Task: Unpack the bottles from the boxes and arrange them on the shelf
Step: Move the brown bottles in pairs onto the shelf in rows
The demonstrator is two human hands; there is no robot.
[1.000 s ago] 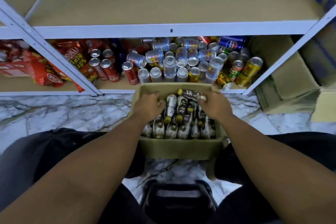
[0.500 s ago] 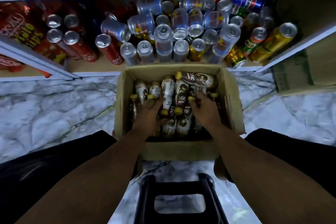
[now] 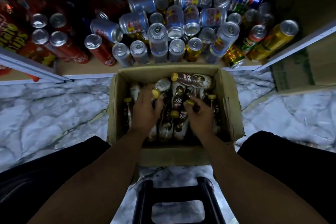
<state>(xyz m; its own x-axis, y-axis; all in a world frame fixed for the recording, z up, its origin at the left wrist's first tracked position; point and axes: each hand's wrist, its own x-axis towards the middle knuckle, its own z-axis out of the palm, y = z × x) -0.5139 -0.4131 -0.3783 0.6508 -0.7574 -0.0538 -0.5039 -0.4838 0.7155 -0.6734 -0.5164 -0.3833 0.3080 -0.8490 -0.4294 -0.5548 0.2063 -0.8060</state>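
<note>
Your left hand (image 3: 145,114) is down in the cardboard box (image 3: 116,111), fingers curled in on the left bottle (image 3: 155,93) right at its yellow cap. The pale body seems to run up-frame from your fingertips. Your right hand (image 3: 200,118) is doing much the same beside it, pinching the right bottle (image 3: 190,102) at the neck. That cap pokes out toward frame centre and your hand hides the rest, so I can't tell how the body lies.

What matters for the next move is that the packed bottles (image 3: 179,96) lie flat, long axes running bottom to top of the frame, roughly in line with your forearms. One odd bottle (image 3: 194,80) lies crosswise against the far wall, cap to the left. The shelf (image 3: 85,71) is straight up-frame, just past that far wall, and its middle is crowded with cans (image 3: 158,42).

Both hands sit level in mid-frame, so neither is nearer the shelf. My guess is you lift up and forward over the far wall, then stand each bottle upright. The bare board at the left front looks the easier reach for your left hand.
</note>
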